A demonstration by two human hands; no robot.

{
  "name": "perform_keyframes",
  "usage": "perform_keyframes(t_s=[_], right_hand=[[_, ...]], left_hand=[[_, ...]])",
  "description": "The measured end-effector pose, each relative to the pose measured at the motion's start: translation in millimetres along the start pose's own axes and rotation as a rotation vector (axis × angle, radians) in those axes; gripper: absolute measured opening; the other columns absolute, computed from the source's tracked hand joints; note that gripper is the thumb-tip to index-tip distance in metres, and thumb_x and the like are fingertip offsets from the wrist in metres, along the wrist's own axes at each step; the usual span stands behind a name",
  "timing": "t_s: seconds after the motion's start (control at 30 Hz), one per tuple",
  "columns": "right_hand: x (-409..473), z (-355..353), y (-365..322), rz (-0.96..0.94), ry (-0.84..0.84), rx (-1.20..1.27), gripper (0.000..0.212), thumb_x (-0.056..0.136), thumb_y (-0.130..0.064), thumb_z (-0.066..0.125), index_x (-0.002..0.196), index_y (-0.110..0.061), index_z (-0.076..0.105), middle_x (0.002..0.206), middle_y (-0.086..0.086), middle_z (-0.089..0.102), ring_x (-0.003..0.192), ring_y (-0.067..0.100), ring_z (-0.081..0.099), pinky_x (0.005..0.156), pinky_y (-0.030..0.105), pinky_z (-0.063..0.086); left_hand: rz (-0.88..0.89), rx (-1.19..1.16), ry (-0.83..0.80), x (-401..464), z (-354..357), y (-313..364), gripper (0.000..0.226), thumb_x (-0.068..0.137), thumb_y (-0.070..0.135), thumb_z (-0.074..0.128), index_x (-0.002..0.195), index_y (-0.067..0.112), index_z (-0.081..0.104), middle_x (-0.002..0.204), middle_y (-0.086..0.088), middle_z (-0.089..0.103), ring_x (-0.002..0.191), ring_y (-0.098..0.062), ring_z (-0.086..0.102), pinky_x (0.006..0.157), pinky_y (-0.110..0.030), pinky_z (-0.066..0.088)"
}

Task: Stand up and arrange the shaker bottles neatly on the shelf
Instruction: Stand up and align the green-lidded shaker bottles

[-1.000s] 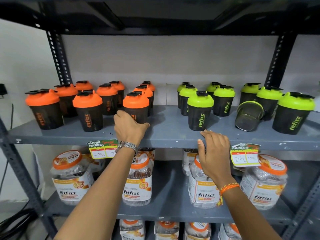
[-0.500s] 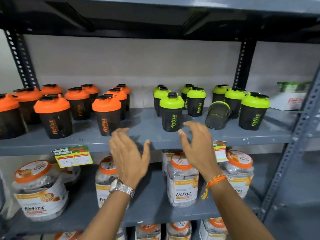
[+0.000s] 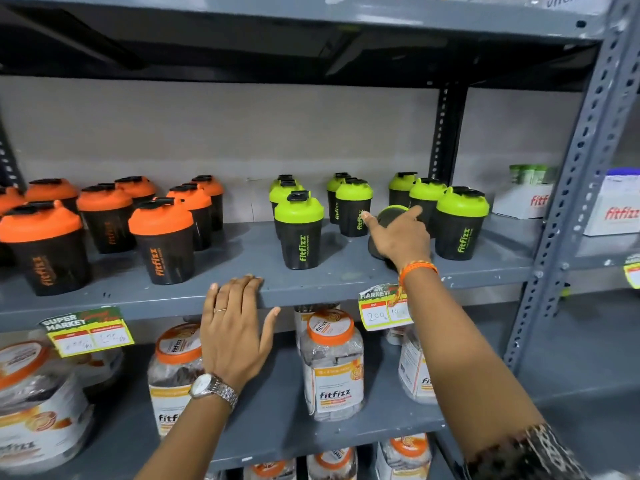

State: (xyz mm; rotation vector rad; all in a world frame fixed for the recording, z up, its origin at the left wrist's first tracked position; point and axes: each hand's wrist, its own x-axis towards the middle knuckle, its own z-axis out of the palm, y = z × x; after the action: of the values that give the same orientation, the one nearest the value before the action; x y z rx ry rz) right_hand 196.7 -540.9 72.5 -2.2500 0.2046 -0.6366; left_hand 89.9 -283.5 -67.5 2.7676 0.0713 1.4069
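Black shaker bottles stand on a grey metal shelf (image 3: 346, 275). Several with orange lids (image 3: 161, 237) fill its left half and several with green lids (image 3: 299, 230) its right half. One green-lidded shaker lies tipped on its side (image 3: 389, 213) between the upright green ones. My right hand (image 3: 398, 237) is over that tipped shaker, fingers spread and reaching onto it, and hides most of it. My left hand (image 3: 235, 327) rests flat against the shelf's front edge, fingertips on top, holding nothing.
Clear jars with orange lids (image 3: 330, 358) fill the shelf below. Two price tags (image 3: 90, 330) hang from the shelf edge. A perforated grey upright (image 3: 568, 188) stands at the right, with white boxes (image 3: 523, 199) on the neighbouring shelf. Another shelf sits close overhead.
The view has swung right. My right hand went up from the shelf edge to the tipped green shaker. My left hand lifted off, then came back down on the shelf's front edge.
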Motion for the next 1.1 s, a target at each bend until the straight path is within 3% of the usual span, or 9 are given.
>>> perform_keyframes(t_s=[0.23,0.33,0.47,0.53,0.67,0.73,0.87,0.97,1.1], right_hand=[[14,3,0,0.068,-0.083,0.004,0.096,0.073,-0.053,0.078,0.137,-0.001,0.029,0.137,0.022,0.055,0.125,0.043,0.054,0.094,0.043,0.047],[17,-2,5,0.083,-0.109,0.052,0.098,0.070,-0.058,0.075,0.135,0.002,0.032,0.137,0.022,0.054,0.125,0.042,0.054,0.095,0.042,0.047],[13,-12,16,0.218,-0.268,0.454,0.102,0.061,-0.054,0.078,0.137,-0.003,0.034,0.133,0.016,0.055,0.116,0.035,0.059,0.085,0.049,0.060],[10,-15,21,0.285,-0.392,0.674,0.091,0.064,-0.046,0.081,0.136,-0.007,0.043,0.124,0.013,0.063,0.107,0.031,0.066,0.080,0.048,0.062],[5,-19,28,0.288,-0.627,1.059,0.045,0.079,-0.024,0.079,0.119,-0.009,0.065,0.110,0.013,0.074,0.097,0.027,0.074,0.083,0.045,0.060],[3,-21,30,0.257,-0.695,1.168,0.039,0.076,-0.013,0.078,0.112,-0.005,0.067,0.108,0.016,0.074,0.099,0.031,0.073,0.086,0.048,0.059],[1,-20,29,0.113,-0.774,1.135,0.052,0.069,0.004,0.072,0.119,0.006,0.060,0.110,0.024,0.067,0.108,0.039,0.065,0.093,0.057,0.054],[8,-19,32,0.022,-0.745,1.101,0.038,0.075,0.018,0.063,0.108,-0.001,0.065,0.097,0.016,0.072,0.097,0.031,0.069,0.077,0.041,0.061],[20,-16,41,-0.043,-0.750,1.018,0.056,0.068,0.030,0.061,0.111,-0.006,0.062,0.103,0.014,0.073,0.100,0.028,0.070,0.080,0.035,0.059]], left_hand=[[-0.009,0.017,-0.010,0,1,-2,0.057,0.099,0.055,0.032,0.135,0.017,0.056,0.135,-0.004,0.061,0.129,-0.027,0.054,0.125,-0.042,0.019],[-0.008,0.017,-0.012,-1,2,-2,0.056,0.099,0.055,0.033,0.135,0.018,0.055,0.135,-0.004,0.060,0.129,-0.027,0.053,0.124,-0.044,0.021],[-0.002,0.019,-0.019,-1,2,-2,0.055,0.098,0.054,0.035,0.136,0.018,0.054,0.136,-0.003,0.059,0.129,-0.026,0.052,0.124,-0.043,0.021],[-0.004,0.018,-0.024,-1,0,-2,0.055,0.097,0.053,0.038,0.137,0.018,0.053,0.137,-0.003,0.059,0.130,-0.026,0.051,0.124,-0.044,0.022],[0.004,0.005,-0.035,-2,-2,-2,0.054,0.097,0.053,0.040,0.137,0.019,0.052,0.137,-0.003,0.058,0.130,-0.026,0.051,0.124,-0.044,0.022],[0.009,-0.002,-0.045,-2,-4,-1,0.055,0.097,0.053,0.040,0.138,0.019,0.052,0.137,-0.003,0.058,0.131,-0.025,0.051,0.124,-0.045,0.023],[0.013,-0.028,-0.056,-2,-11,1,0.055,0.097,0.052,0.041,0.138,0.018,0.053,0.138,-0.003,0.059,0.131,-0.026,0.052,0.124,-0.045,0.024],[-0.020,-0.093,-0.070,0,-20,5,0.055,0.097,0.053,0.039,0.137,0.019,0.056,0.136,-0.002,0.062,0.129,-0.026,0.054,0.123,-0.046,0.026],[-0.166,-0.176,-0.166,18,-41,17,0.062,0.092,0.063,0.036,0.129,0.022,0.064,0.127,-0.001,0.066,0.118,-0.029,0.058,0.109,-0.048,0.038]])
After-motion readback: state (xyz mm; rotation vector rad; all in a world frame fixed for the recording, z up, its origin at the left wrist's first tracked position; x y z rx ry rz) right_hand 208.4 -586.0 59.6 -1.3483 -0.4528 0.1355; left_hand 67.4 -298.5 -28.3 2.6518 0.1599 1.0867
